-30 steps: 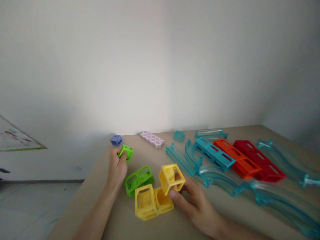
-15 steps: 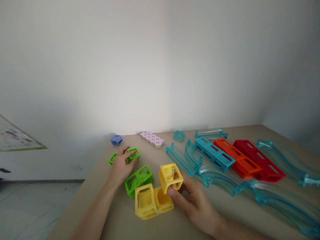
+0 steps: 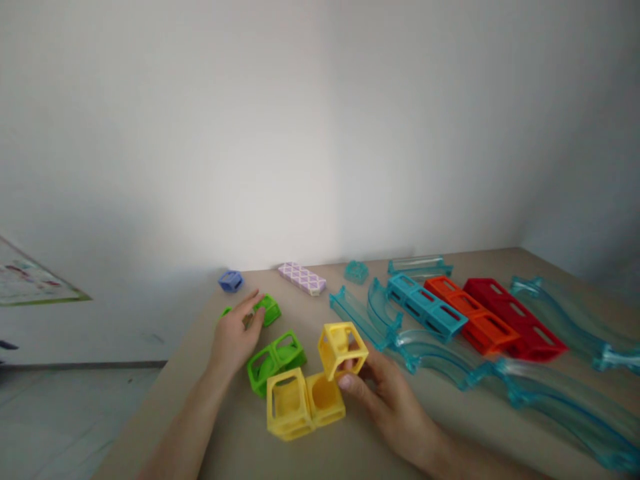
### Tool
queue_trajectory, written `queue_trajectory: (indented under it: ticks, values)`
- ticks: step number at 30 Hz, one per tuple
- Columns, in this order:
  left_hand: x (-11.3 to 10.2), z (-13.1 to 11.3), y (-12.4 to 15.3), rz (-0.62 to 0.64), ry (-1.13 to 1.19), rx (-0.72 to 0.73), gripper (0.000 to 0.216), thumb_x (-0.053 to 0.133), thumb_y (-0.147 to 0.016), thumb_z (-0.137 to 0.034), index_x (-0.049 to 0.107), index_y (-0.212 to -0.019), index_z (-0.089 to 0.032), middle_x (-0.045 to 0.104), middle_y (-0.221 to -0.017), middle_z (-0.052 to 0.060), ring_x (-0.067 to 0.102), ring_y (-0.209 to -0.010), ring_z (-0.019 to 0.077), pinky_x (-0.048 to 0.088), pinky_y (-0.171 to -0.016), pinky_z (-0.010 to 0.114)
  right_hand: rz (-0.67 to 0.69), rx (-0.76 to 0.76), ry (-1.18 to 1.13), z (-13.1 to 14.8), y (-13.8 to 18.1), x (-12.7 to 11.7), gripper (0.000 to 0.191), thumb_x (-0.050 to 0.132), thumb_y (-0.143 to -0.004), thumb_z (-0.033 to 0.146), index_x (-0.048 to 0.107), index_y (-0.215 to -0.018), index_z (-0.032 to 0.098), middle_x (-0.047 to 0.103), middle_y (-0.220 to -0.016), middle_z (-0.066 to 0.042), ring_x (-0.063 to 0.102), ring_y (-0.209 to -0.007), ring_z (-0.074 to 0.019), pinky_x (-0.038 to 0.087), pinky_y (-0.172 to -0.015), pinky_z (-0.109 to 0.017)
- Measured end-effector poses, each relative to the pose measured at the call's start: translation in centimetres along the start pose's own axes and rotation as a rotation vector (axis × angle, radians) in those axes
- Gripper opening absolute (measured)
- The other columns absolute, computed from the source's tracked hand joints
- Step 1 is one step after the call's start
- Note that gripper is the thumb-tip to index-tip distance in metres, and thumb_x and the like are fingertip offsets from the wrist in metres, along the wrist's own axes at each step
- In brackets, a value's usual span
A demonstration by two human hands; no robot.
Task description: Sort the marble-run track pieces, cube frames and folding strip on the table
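My right hand (image 3: 395, 400) grips a yellow cube block (image 3: 343, 348), a hollow frame with a rounded inner part, between thumb and fingers. It is held just above two joined yellow cube blocks (image 3: 289, 403) near the front of the table. Behind these lies a joined pair of green cube blocks (image 3: 276, 360). My left hand (image 3: 236, 337) reaches past that pair, its fingers stretched out and apart beside another green cube block (image 3: 269, 310). A bit of green shows behind this hand; most of that piece is hidden.
On the table's right lie rows of light blue (image 3: 427, 305), orange (image 3: 473, 313) and red blocks (image 3: 515, 320). Clear teal track pieces (image 3: 440, 357) curve around them. A purple patterned strip (image 3: 303, 278) and a blue-violet cube (image 3: 231, 281) sit near the wall (image 3: 320, 133).
My left hand has shifted slightly left, its fingertips less over the green block. The yellow cube in my right hand has turned a little. The whole view has shifted slightly.
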State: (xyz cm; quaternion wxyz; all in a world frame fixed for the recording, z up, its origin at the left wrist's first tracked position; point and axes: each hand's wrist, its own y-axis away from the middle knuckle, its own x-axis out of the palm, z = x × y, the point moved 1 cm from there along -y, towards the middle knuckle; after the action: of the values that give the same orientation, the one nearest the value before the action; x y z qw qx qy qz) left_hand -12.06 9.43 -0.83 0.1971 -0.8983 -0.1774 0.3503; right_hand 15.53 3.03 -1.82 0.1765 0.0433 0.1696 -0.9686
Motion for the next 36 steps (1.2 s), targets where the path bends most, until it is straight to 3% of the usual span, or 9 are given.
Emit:
queue_trajectory:
  ticks: [3,4,8,11,14,19,23,30,36]
  values:
    - [-1.0,-2.1,0.5,-0.029,-0.002,0.169,0.026,0.061,-0.082,-0.028,0.071,-0.105,-0.024,0.068,-0.116,0.009,0.062,-0.109,0.0256,0.043,-0.103,0.043,-0.018,0.004,0.006,-0.3,0.0,-0.1,0.025,0.052,-0.092,0.042,0.053,-0.084,0.019,0.06,-0.082,-0.002,0.055,-0.076,-0.0162,0.044,-0.068,-0.026]
    - [-1.4,-2.9,0.7,0.016,0.006,0.255,0.024,0.061,-0.081,-0.027,0.072,-0.103,-0.024,0.068,-0.115,0.009,0.062,-0.109,0.0253,0.043,-0.102,0.042,-0.027,0.007,0.009,-0.4,0.1,-0.2,0.025,0.052,-0.092,0.043,0.053,-0.083,0.019,0.06,-0.081,-0.002,0.055,-0.076,-0.0161,0.044,-0.068,-0.026]
    - [-2.2,-5.7,1.5,0.381,0.033,0.503,0.014,0.062,-0.081,-0.023,0.074,-0.088,-0.024,0.065,-0.118,0.01,0.059,-0.113,0.0285,0.045,-0.098,0.042,-0.07,0.01,-0.001,-0.5,0.1,-0.2,0.026,0.054,-0.091,0.043,0.052,-0.083,0.019,0.058,-0.077,-0.001,0.054,-0.073,-0.0156,0.043,-0.066,-0.026]
    - [-2.0,-5.9,1.7,0.608,0.032,0.481,0.021,0.054,-0.088,-0.023,0.074,-0.089,-0.025,0.067,-0.117,0.01,0.061,-0.11,0.0267,0.048,-0.096,0.04,-0.067,0.011,-0.001,-0.3,0.2,-0.2,0.026,0.053,-0.092,0.043,0.052,-0.082,0.019,0.057,-0.077,-0.001,0.054,-0.072,-0.0156,0.042,-0.066,-0.026]
    - [-1.5,-4.7,1.6,0.699,-0.04,0.395,0.022,0.052,-0.089,-0.03,0.073,-0.096,-0.026,0.068,-0.116,0.009,0.061,-0.112,0.027,0.048,-0.097,0.04,-0.051,0.019,0.011,-0.2,0.2,-0.3,0.026,0.053,-0.092,0.043,0.052,-0.083,0.019,0.058,-0.078,-0.001,0.054,-0.073,-0.0159,0.043,-0.067,-0.026]
    - [-1.3,-2.7,1.4,0.646,-0.201,0.276,0.031,0.063,-0.082,-0.041,0.069,-0.107,-0.023,0.06,-0.131,0.013,0.051,-0.125,0.0316,0.04,-0.105,0.047,-0.031,0.029,0.01,-0.2,0.3,-0.3,0.024,0.053,-0.092,0.042,0.052,-0.083,0.02,0.058,-0.079,-0.001,0.055,-0.074,-0.0158,0.043,-0.066,-0.026]
    - [-1.2,-2.3,1.2,0.572,-0.26,0.248,0.03,0.062,-0.081,-0.041,0.07,-0.102,-0.02,0.056,-0.134,0.015,0.051,-0.125,0.0324,0.041,-0.105,0.049,-0.026,0.035,0.005,-0.1,0.2,-0.3,0.025,0.053,-0.092,0.043,0.052,-0.083,0.019,0.057,-0.076,0.0,0.053,-0.071,-0.0151,0.041,-0.064,-0.026]
    - [-1.1,-2.3,0.4,0.397,-0.396,0.189,0.036,0.056,-0.084,-0.047,0.074,-0.094,-0.017,0.059,-0.131,0.015,0.056,-0.12,0.0306,0.041,-0.105,0.046,-0.008,0.038,0.004,0.1,0.3,-0.1,0.026,0.053,-0.092,0.043,0.052,-0.081,0.019,0.054,-0.074,0.001,0.05,-0.068,-0.0136,0.038,-0.061,-0.024]
    - [-1.0,-2.2,0.3,0.296,-0.368,0.168,0.028,0.057,-0.084,-0.044,0.073,-0.085,-0.021,0.066,-0.121,0.011,0.06,-0.113,0.0282,0.044,-0.101,0.045,-0.001,0.045,-0.017,0.0,0.2,-0.1,0.025,0.053,-0.092,0.043,0.051,-0.082,0.019,0.054,-0.075,0.001,0.05,-0.068,-0.0135,0.038,-0.061,-0.024]
